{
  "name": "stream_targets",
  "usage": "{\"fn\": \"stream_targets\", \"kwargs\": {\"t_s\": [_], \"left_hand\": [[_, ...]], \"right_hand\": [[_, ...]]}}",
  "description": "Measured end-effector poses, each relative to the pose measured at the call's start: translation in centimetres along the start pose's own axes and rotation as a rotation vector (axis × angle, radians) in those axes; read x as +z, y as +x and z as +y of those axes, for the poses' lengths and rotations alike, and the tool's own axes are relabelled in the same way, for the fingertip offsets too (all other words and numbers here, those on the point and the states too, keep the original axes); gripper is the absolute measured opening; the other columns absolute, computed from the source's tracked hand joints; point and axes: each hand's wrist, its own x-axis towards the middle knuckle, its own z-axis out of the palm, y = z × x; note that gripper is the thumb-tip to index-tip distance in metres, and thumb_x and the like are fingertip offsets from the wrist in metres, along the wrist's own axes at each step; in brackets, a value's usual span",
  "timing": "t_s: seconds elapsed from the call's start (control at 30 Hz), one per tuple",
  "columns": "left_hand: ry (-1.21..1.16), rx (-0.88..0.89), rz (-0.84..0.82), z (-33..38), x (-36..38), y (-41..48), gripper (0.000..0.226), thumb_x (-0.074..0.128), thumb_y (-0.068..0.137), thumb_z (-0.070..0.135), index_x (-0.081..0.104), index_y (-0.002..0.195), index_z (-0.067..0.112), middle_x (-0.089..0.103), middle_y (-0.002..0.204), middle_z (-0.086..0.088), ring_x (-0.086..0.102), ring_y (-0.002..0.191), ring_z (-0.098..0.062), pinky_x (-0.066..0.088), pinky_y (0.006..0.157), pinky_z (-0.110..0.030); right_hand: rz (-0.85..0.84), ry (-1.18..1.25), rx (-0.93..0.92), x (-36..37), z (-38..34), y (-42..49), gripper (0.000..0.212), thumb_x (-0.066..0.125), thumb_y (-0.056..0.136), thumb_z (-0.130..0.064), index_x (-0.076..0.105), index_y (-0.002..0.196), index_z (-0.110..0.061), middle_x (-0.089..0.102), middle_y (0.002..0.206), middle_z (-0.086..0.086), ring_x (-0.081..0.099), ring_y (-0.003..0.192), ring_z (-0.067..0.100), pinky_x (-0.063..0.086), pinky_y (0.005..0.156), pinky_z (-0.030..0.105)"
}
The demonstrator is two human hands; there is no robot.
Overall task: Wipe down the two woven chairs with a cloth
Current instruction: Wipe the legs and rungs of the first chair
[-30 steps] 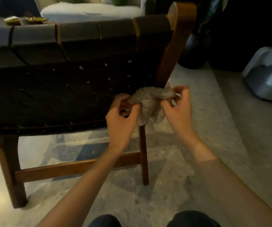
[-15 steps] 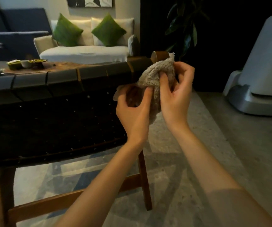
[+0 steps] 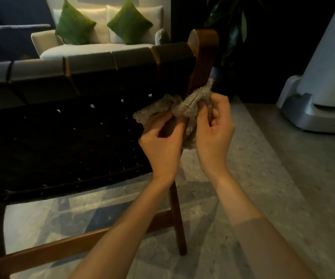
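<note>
A dark woven chair (image 3: 86,109) with a brown wooden frame fills the left and middle of the head view, seen from behind. A beige terry cloth (image 3: 190,105) is wrapped round its right upright post (image 3: 203,63), about halfway down. My left hand (image 3: 162,143) pinches the cloth's left part from below. My right hand (image 3: 213,125) grips the bunched cloth on the right side of the post. Only one woven chair is in view.
A white sofa (image 3: 94,47) with two green cushions stands behind the chair. A potted plant (image 3: 233,31) is beyond the post. A large white appliance (image 3: 321,83) sits on the floor at the right. A patterned rug (image 3: 102,214) lies under the chair.
Both hands slid the cloth from low on the post up to its top, and now it sits lower again, around the post's middle. The camera tilted up, then slightly down.
</note>
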Motion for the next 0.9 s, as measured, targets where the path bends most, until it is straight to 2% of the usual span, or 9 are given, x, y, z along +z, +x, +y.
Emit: {"fn": "stream_targets", "kwargs": {"t_s": [0.07, 0.17, 0.33, 0.43, 0.53, 0.6, 0.67, 0.77, 0.9], "left_hand": [[0.041, -0.034, -0.013, -1.6, -0.4, -0.7, 0.019, 0.073, 0.081, 0.015, 0.070, 0.098, 0.023, 0.070, 0.092, 0.007, 0.066, 0.092, -0.004, 0.051, 0.085, -0.021], [0.101, -0.066, -0.037, -4.4, -1.0, -1.9, 0.017, 0.072, 0.082, 0.012, 0.071, 0.098, 0.015, 0.070, 0.092, 0.005, 0.066, 0.090, -0.005, 0.050, 0.083, -0.017], [0.258, -0.169, -0.110, -7.9, -2.0, -3.8, 0.013, 0.069, 0.085, 0.008, 0.073, 0.096, 0.003, 0.072, 0.092, -0.007, 0.067, 0.086, -0.013, 0.054, 0.085, -0.033], [0.254, -0.314, -0.220, -7.5, -2.7, -3.8, 0.015, 0.065, 0.088, 0.009, 0.071, 0.102, 0.008, 0.069, 0.095, -0.001, 0.063, 0.085, 0.000, 0.052, 0.088, -0.027], [0.118, -0.311, -0.258, -4.9, -2.9, -3.4, 0.022, 0.064, 0.089, 0.011, 0.066, 0.110, 0.015, 0.067, 0.101, 0.008, 0.060, 0.091, 0.013, 0.046, 0.085, -0.008], [0.021, -0.217, -0.222, -2.3, -2.6, -3.0, 0.022, 0.066, 0.088, 0.016, 0.063, 0.108, 0.024, 0.065, 0.098, 0.020, 0.060, 0.096, 0.011, 0.044, 0.083, -0.006], [-0.060, -0.139, -0.171, 0.1, -1.9, -2.1, 0.023, 0.068, 0.087, 0.020, 0.062, 0.107, 0.027, 0.066, 0.095, 0.022, 0.061, 0.098, 0.008, 0.046, 0.083, -0.008], [-0.178, -0.151, -0.110, 2.0, -0.7, -0.3, 0.024, 0.071, 0.084, 0.022, 0.065, 0.107, 0.024, 0.069, 0.101, 0.012, 0.063, 0.101, 0.000, 0.050, 0.090, -0.020], [-0.137, -0.131, -0.047, 1.0, -0.1, -0.2, 0.020, 0.072, 0.083, 0.012, 0.071, 0.102, 0.006, 0.071, 0.097, 0.004, 0.065, 0.097, -0.002, 0.051, 0.091, -0.023]], "right_hand": [[-0.032, -0.044, 0.039, -0.1, 1.3, -1.3, 0.008, 0.048, 0.096, -0.023, 0.053, 0.098, -0.029, 0.059, 0.076, 0.002, 0.058, 0.066, 0.022, 0.046, 0.056, 0.033], [-0.070, -0.098, 0.120, -0.3, 3.7, -3.2, 0.008, 0.048, 0.096, -0.026, 0.052, 0.093, -0.033, 0.058, 0.075, 0.004, 0.057, 0.063, 0.023, 0.047, 0.053, 0.041], [-0.205, -0.140, 0.264, -1.1, 7.7, -5.9, 0.007, 0.050, 0.097, -0.014, 0.053, 0.096, -0.020, 0.057, 0.072, -0.010, 0.056, 0.064, 0.002, 0.046, 0.058, 0.022], [-0.298, -0.108, 0.360, -1.3, 7.4, -6.1, 0.018, 0.048, 0.096, -0.004, 0.052, 0.106, -0.019, 0.061, 0.091, -0.018, 0.059, 0.085, -0.008, 0.048, 0.075, 0.015], [-0.236, -0.085, 0.263, -1.2, 4.7, -4.6, 0.029, 0.052, 0.094, -0.009, 0.050, 0.103, -0.036, 0.063, 0.088, -0.028, 0.062, 0.085, -0.007, 0.048, 0.073, 0.012], [-0.131, -0.040, 0.133, -1.0, 2.5, -3.0, 0.026, 0.057, 0.092, -0.014, 0.052, 0.106, -0.036, 0.065, 0.089, -0.026, 0.065, 0.086, -0.002, 0.050, 0.073, 0.014], [-0.061, 0.015, 0.044, -0.9, 0.6, -1.4, 0.023, 0.060, 0.091, -0.017, 0.054, 0.111, -0.026, 0.066, 0.094, -0.022, 0.066, 0.093, 0.000, 0.051, 0.078, 0.016], [-0.020, 0.127, 0.083, -0.7, -0.7, -0.2, 0.023, 0.062, 0.090, -0.011, 0.057, 0.112, -0.015, 0.067, 0.098, -0.014, 0.067, 0.097, 0.004, 0.052, 0.081, 0.018], [0.019, 0.047, 0.077, -0.4, -0.1, -0.8, 0.012, 0.060, 0.091, -0.005, 0.061, 0.102, -0.008, 0.066, 0.084, -0.014, 0.066, 0.079, -0.001, 0.051, 0.070, 0.016]]}}
